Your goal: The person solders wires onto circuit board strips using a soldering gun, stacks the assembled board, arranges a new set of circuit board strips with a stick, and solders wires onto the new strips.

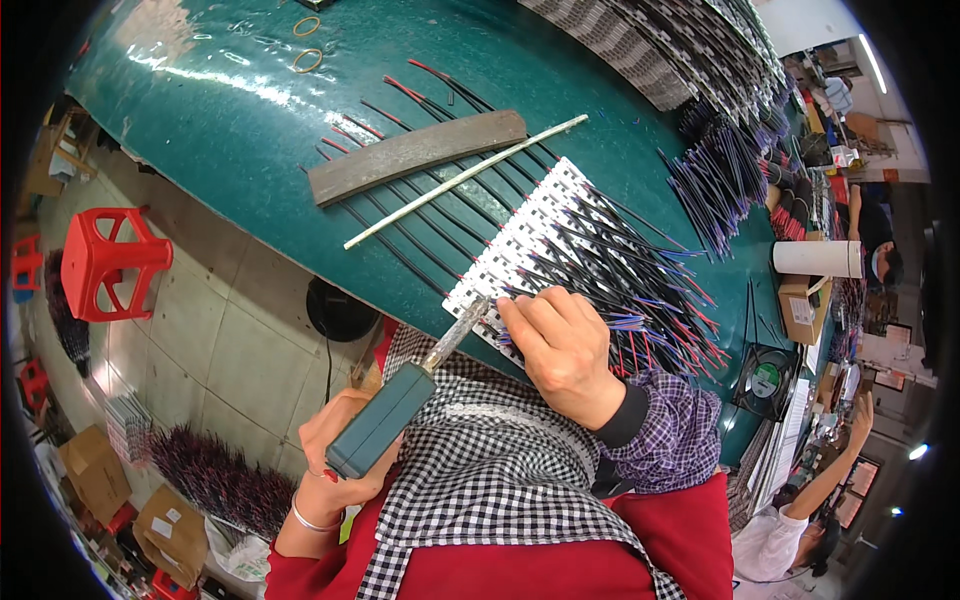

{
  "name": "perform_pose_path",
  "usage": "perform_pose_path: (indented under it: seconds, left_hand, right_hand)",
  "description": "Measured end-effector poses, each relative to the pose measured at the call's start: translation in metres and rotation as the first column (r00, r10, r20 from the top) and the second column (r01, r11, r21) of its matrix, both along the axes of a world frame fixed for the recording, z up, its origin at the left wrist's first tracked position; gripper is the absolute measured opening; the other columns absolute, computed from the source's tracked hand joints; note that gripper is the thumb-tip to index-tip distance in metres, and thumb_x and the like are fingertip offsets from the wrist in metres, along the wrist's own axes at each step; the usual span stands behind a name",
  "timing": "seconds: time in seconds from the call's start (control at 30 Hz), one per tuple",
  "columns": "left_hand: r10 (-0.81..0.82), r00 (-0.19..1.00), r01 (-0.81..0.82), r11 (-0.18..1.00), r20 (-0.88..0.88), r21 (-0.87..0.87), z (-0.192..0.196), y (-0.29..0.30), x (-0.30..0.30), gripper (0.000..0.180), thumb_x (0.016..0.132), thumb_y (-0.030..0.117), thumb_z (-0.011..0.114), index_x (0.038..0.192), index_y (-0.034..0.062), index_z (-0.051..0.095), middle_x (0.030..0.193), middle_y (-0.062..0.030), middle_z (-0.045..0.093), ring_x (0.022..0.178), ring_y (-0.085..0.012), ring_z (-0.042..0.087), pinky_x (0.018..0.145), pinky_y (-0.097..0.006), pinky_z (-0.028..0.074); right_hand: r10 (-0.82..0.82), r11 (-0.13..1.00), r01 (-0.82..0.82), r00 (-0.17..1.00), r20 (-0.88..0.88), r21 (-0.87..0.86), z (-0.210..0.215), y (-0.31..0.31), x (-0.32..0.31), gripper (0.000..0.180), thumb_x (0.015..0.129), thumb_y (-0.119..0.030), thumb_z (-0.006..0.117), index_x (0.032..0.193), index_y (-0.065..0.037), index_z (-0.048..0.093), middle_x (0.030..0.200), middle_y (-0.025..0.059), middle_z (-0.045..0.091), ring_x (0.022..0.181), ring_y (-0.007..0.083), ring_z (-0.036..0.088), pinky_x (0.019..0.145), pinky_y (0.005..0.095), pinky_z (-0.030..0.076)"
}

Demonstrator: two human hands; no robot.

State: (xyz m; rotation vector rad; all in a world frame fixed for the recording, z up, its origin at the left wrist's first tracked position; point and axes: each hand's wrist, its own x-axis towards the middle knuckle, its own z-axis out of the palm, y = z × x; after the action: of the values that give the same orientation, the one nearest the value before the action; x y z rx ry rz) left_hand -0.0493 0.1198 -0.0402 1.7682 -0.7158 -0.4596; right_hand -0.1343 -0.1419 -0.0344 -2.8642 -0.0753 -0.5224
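Observation:
A soldering iron (pixel 385 415) with a boxy dark green handle is wrapped in my left hand (pixel 345 440). Its crusted silvery shaft slants up to the near edge of a white panel (pixel 510 240) made of small boards with black parts. My right hand (pixel 562 350) is closed beside that tip, thumb and fingers pinched at the panel's edge; what lies between them is hidden. Black-and-red wires (pixel 400 260) run from the panel's left side. A thick bundle of black, red and blue wires (pixel 640 290) spreads from its right side, partly under my right hand.
A dark wooden bar (pixel 415 158) and a pale thin stick (pixel 465 183) lie across the left-hand wires on the green table (pixel 220 130). Stacked panels (pixel 640 50) stand at the back. A red stool (pixel 115 262) is on the floor at left; another person (pixel 800 530) is at lower right.

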Motion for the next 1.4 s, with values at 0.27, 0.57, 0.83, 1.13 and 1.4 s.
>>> perform_pose_path:
  seconds: [0.27,0.57,0.83,1.13,1.4]
  left_hand:
    - [-0.038,0.999,0.037,0.999,0.033,0.031,0.004,0.0,0.005,0.021,0.075,0.001,0.074,0.095,-0.0046,0.069,0.083,-0.0113,0.064,0.066,-0.0205,0.061,0.062,-0.029,0.05]
    - [-0.013,0.987,0.006,0.999,0.161,0.042,0.005,0.005,0.003,0.023,0.077,0.004,0.075,0.097,-0.005,0.068,0.083,-0.0096,0.064,0.07,-0.0184,0.061,0.066,-0.029,0.05]
    - [0.014,0.993,-0.017,0.999,0.118,0.027,0.007,0.005,0.001,0.025,0.072,-0.001,0.075,0.097,-0.0062,0.069,0.091,-0.0146,0.069,0.078,-0.0251,0.068,0.072,-0.031,0.055]
    - [0.014,0.999,-0.014,1.0,0.04,-0.001,0.0,0.004,-0.002,0.025,0.075,0.0,0.074,0.098,-0.0066,0.068,0.089,-0.0139,0.067,0.075,-0.0232,0.066,0.07,-0.031,0.053]
    - [-0.051,0.998,0.048,0.997,0.045,0.055,0.01,0.004,0.003,0.019,0.074,-0.001,0.072,0.091,-0.0058,0.066,0.084,-0.0128,0.065,0.068,-0.0216,0.064,0.063,-0.029,0.05]
  right_hand:
    - [0.013,1.0,-0.013,1.0,0.009,-0.013,0.001,0.0,0.001,0.038,0.065,-0.002,0.067,0.102,0.005,0.07,0.091,0.0089,0.065,0.078,0.0232,0.062,0.062,0.0343,0.046]
    - [0.033,0.999,-0.032,0.999,0.036,-0.038,-0.002,-0.001,0.003,0.027,0.075,-0.009,0.063,0.098,0.004,0.067,0.082,0.0052,0.054,0.076,0.02,0.055,0.062,0.0321,0.041]
    - [-0.001,0.999,0.0,0.999,0.036,0.032,-0.002,0.004,0.001,0.035,0.067,-0.001,0.065,0.102,0.005,0.069,0.087,0.0078,0.062,0.074,0.0237,0.059,0.061,0.0348,0.045]
    - [0.073,0.996,-0.069,0.995,0.067,-0.06,-0.004,0.006,0.003,0.029,0.075,-0.006,0.063,0.099,0.009,0.066,0.079,0.0074,0.053,0.073,0.0215,0.053,0.058,0.0329,0.04]
    - [0.117,0.984,-0.107,0.991,0.061,-0.142,-0.002,0.009,0.005,0.03,0.072,-0.005,0.065,0.097,0.012,0.066,0.082,0.0098,0.055,0.074,0.022,0.055,0.059,0.0322,0.042]
